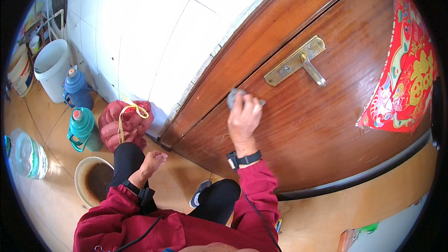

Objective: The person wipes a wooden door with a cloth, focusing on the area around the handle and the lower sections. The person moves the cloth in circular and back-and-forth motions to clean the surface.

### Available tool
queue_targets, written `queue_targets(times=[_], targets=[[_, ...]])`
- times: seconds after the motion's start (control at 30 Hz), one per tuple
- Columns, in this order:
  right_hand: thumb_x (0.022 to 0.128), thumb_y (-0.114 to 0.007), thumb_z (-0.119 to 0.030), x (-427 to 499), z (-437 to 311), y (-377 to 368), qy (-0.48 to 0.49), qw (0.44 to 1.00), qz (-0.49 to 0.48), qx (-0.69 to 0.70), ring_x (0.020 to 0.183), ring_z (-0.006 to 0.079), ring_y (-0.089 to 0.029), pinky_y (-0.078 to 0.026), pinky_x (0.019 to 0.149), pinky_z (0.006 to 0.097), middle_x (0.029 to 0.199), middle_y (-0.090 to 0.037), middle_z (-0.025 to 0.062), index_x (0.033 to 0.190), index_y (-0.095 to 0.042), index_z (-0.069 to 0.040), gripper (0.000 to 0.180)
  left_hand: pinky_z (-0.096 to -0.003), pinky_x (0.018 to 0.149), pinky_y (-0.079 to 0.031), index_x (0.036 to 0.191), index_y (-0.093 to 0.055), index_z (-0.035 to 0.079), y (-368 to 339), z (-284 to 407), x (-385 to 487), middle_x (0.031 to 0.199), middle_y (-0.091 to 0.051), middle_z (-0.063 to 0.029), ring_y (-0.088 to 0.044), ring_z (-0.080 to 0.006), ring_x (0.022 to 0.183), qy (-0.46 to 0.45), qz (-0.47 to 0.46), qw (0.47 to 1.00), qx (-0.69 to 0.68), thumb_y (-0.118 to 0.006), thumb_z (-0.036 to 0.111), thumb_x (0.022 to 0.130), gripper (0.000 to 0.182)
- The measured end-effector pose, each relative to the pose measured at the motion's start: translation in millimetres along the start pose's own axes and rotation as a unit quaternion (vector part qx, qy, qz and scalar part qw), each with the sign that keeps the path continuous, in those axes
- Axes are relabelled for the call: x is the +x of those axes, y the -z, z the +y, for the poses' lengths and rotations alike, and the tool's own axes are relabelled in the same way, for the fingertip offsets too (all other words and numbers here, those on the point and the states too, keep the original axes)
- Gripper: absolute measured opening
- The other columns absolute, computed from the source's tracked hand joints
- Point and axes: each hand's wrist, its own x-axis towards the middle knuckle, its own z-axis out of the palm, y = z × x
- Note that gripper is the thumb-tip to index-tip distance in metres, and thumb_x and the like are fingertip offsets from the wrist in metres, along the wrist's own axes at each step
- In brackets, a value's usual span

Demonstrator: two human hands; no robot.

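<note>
My right hand [244,117] presses a grey cloth [235,98] against a brown wooden door [294,133], close to the gap beside the door frame [224,87]. Up and to the right of the hand is a brass door handle [313,70] on its worn plate [280,73]. My left hand [152,162] hangs over my knee with its fingers partly curled, and nothing shows in it. A bucket of dark brown water [99,180] stands on the floor to the left of my leg.
By the white tiled wall [150,35] sit a red mesh sack [122,126], a teal thermos flask [82,126], a blue thermos flask [77,85] and a white bucket [52,63]. A clear water container [28,154] is at far left. A red paper decoration [402,87] hangs on the door.
</note>
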Motion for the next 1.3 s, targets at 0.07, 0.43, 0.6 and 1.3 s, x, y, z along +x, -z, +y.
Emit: queue_targets(times=[0.07, 0.43, 0.6, 1.3], targets=[[0.086, -0.059, -0.011, -39.8, -22.2, -11.5, 0.028, 0.997, -0.041, 0.062, 0.107, 0.0353, -0.054, -0.050, 0.079, 0.0449, 0.117, -0.057, 0.0177, 0.120, -0.056, 0.000, 0.036, -0.0263, 0.065, -0.048, 0.096, -0.070, -0.001, 0.7, 2.9, -2.1, 0.080, -0.067, -0.0033, -0.061, -0.0117, 0.073, 0.003, 0.014, 0.999, 0.044, -0.062, 0.020, 0.094, 0.023], [0.088, -0.063, -0.010, 28.6, 15.4, 14.8, -0.113, 0.991, 0.041, 0.050, 0.104, 0.0326, -0.054, -0.051, 0.081, 0.0442, 0.109, -0.057, 0.0135, 0.111, -0.063, 0.001, 0.026, -0.0272, 0.063, -0.047, 0.094, -0.069, 0.000, 3.9, 1.1, -1.4, 0.079, -0.066, -0.0027, -0.059, -0.0118, 0.071, 0.012, 0.010, 0.998, 0.055, -0.064, 0.021, 0.093, 0.022], [0.084, -0.063, -0.008, -16.2, -25.5, -8.4, -0.018, 0.998, 0.016, 0.061, 0.105, 0.0340, -0.053, -0.049, 0.081, 0.0444, 0.114, -0.055, 0.0142, 0.119, -0.060, -0.001, 0.035, -0.0276, 0.062, -0.046, 0.091, -0.068, 0.000, 1.6, -0.5, -0.6, 0.078, -0.065, -0.0018, -0.058, -0.0115, 0.070, 0.002, 0.017, 0.996, 0.084, -0.065, 0.023, 0.093, 0.024], [0.080, -0.064, -0.003, -30.5, -26.5, 5.8, -0.004, 0.987, 0.002, 0.162, 0.101, 0.0353, -0.053, -0.049, 0.084, 0.0445, 0.111, -0.054, 0.0148, 0.117, -0.062, 0.001, 0.037, -0.0272, 0.062, -0.046, 0.092, -0.069, -0.002, 9.6, -17.8, 6.6, 0.077, -0.066, -0.0026, -0.060, -0.0119, 0.071, -0.017, 0.001, 0.996, 0.086, -0.065, 0.021, 0.093, 0.024]])
